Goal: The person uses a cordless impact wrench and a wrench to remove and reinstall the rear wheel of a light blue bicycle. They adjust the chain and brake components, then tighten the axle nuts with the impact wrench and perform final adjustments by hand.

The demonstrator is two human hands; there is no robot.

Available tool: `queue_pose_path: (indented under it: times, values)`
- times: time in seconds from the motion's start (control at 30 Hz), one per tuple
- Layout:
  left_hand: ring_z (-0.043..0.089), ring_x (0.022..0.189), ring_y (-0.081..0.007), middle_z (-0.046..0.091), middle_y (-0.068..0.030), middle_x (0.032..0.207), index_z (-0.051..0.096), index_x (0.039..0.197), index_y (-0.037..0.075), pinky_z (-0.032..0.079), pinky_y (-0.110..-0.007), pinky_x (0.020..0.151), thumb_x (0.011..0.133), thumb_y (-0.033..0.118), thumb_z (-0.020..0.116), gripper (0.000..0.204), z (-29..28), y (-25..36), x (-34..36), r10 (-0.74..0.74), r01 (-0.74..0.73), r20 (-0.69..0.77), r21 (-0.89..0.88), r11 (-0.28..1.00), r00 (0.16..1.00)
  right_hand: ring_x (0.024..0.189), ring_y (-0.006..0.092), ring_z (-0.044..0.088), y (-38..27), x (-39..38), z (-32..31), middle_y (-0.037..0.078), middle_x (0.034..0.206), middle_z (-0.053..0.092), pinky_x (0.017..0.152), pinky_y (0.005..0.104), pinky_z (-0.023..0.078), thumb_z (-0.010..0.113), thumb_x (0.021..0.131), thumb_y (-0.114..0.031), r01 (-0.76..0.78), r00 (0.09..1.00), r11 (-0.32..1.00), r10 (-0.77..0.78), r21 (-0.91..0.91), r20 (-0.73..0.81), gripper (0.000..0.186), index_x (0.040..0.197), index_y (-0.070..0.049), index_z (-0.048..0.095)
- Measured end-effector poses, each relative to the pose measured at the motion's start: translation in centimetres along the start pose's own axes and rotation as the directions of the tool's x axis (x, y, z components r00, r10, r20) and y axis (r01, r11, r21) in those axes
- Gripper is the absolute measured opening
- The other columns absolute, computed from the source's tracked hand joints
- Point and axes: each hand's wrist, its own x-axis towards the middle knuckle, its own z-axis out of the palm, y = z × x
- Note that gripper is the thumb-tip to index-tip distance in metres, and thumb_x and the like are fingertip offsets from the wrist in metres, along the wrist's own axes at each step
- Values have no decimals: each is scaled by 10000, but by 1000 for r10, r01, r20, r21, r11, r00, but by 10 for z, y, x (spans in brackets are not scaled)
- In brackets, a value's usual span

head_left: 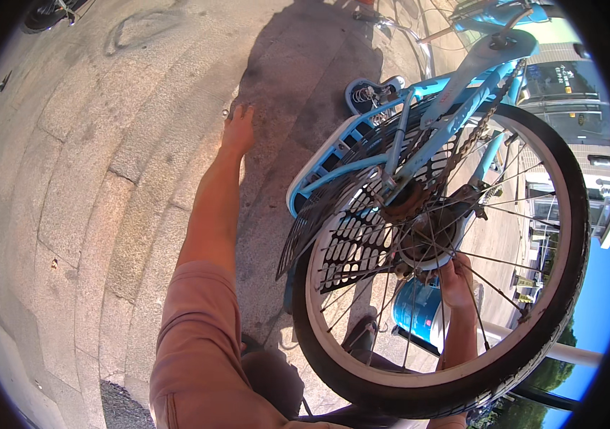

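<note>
Left arm (208, 211) outstretched, left hand (239, 134) low, fingers (249, 114) parted; right forearm (460, 336) forward, right hand (456, 283) partly hidden.

The bicycle frame (442, 139) is glossy metal, the tyre (577, 186) matt rubber, the hub (419, 242) dull, rusty metal; the partly hidden bucket (412, 309) probably smooth plastic, the paving (97, 193) rough stone, the sleeve (201, 318) matt cloth

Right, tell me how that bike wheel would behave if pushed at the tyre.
The bike wheel would probably spin rather than slide, since its centre is mounted in the blue frame. The black tyre is unlikely to feel slippery, given its visible tread. The right hand, close to the wheel's centre, might hinder the turning.
</note>
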Motion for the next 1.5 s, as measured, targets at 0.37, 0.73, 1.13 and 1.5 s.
queue_pose_path:
  times: [0.37,0.73,1.13,1.5]
  values:
    - [633,874,-322,628,-140,965,642,1012,37,520,-375,734,803,68,614,213,-44,32,-25,-103,66,-79,-378,924,992,669,69,540,-16,0,12,11,769,600,607,219,445,501,978,-276,2,1000,999,-2,-36,-3,291,1057,-8,584]
    - [651,761,-128,635,-79,935,578,1042,-9,544,-235,663,881,9,569,163,-251,207,-138,110,213,217,-976,47,970,633,74,567,-11,8,11,26,754,618,604,215,464,507,975,-219,47,998,997,-50,-63,-32,237,1021,-1,586]
    - [654,839,-195,623,-122,1001,587,1078,-38,574,-287,733,910,-26,498,191,-225,218,-124,-187,155,178,-979,-132,966,645,76,469,62,33,-16,-32,714,526,576,209,367,577,931,-327,162,982,971,-142,173,-124,315,974,-16,603]
    - [616,826,-128,651,-74,960,612,1051,-20,513,-255,756,860,6,628,194,-219,223,-116,-58,72,74,-997,-39,996,798,76,534,46,24,-12,-13,921,567,654,203,451,593,916,-301,167,985,961,-150,222,-91,410,1191,-1,544]
